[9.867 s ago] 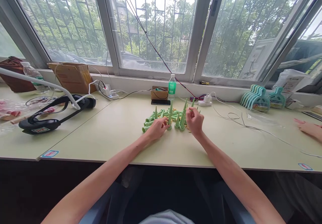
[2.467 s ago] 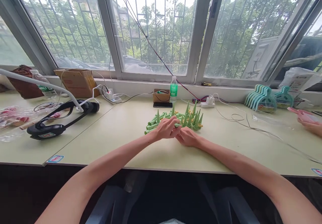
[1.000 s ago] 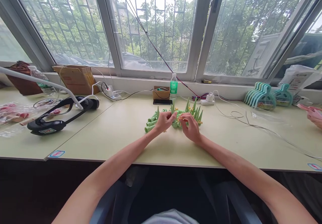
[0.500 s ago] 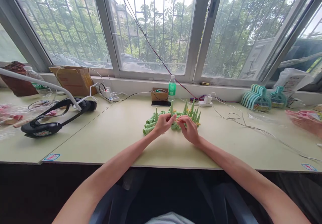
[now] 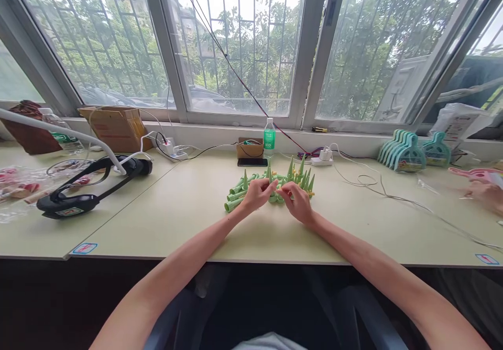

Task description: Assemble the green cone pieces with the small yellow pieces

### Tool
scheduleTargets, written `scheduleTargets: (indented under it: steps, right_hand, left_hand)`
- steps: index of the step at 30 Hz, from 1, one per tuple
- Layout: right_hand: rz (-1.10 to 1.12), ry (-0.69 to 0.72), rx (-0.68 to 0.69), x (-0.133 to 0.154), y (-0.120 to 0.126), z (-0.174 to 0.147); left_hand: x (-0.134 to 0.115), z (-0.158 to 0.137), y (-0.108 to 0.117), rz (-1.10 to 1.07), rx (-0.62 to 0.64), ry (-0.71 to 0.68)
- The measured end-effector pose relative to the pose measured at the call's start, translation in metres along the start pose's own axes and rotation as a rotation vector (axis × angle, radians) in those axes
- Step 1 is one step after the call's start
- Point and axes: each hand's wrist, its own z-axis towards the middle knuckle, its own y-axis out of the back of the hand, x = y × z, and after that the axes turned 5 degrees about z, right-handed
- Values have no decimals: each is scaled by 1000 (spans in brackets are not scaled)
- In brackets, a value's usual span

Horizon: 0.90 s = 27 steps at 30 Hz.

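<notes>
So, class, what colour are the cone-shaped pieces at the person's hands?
Light green cones, seen in the head view.

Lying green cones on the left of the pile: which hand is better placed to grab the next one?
Left, probably. The left hand sits right beside the lying green cones; the right hand is across the pile, near the upright cones.

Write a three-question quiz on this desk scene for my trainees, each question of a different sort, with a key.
1. True or false: the green bottle stands by the window, behind the pile of cones.
2. Which lies on the desk to the person's left? A) black headset B) teal hangers C) white charger
3. Fill in: the left hand and right hand meet just in front of the ____.

Key: 1 true; 2 A; 3 cones.
</notes>
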Motion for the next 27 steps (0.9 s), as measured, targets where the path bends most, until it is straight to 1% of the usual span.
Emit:
scheduleTargets:
  steps: [5, 9, 13, 18, 27]
  right_hand:
    - [-49, 36, 19, 3, 2, 2]
    - [-68, 35, 49, 4, 2, 3]
    - [-42, 41, 77, 3, 2, 2]
    - [7, 47, 75, 4, 2, 2]
    - [4, 29, 103, 2, 1, 1]
  left_hand:
    - [0, 0, 1, -1, -18, -17]
    - [2, 1, 2, 16, -26, -46]
    - [2, 2, 2, 51, -35, -43]
    - [3, 2, 3, 63, -64, -52]
    - [-1, 1, 5, 121, -87, -83]
